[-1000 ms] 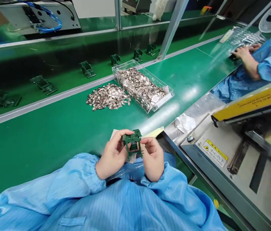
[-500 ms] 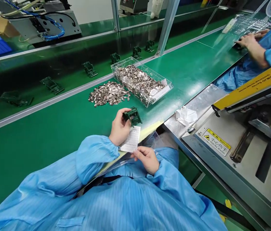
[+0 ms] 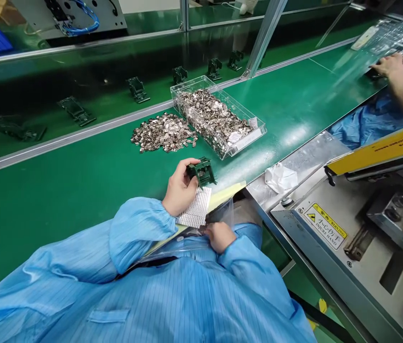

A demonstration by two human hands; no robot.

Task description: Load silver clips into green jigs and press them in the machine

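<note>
My left hand (image 3: 180, 189) is closed around a dark green plastic frame (image 3: 203, 171) with an open middle, held above the near edge of the bench. Just below that hand lies a sheet of silvery metal strips (image 3: 197, 208), tilted over a yellow sheet (image 3: 228, 192). My right hand (image 3: 221, 237) is at the lower corner of the strips, with its fingers curled inward. Its fingertips are partly hidden, and what they hold cannot be made out. A clear plastic bag (image 3: 227, 214) lies on my lap beside it.
Ahead is a clear tray (image 3: 237, 151) of small metal pieces, with a loose pile (image 3: 163, 132) left of it. Several green frames (image 3: 137, 89) line the back ledge. A machine (image 3: 315, 209) and crumpled white paper (image 3: 280, 178) are at right, near a co-worker's hands (image 3: 390, 64).
My right hand has dropped slightly from the corner of the metal strips, its fingers now curled under. The green frame has turned a little in my left hand. The view has shifted.
</note>
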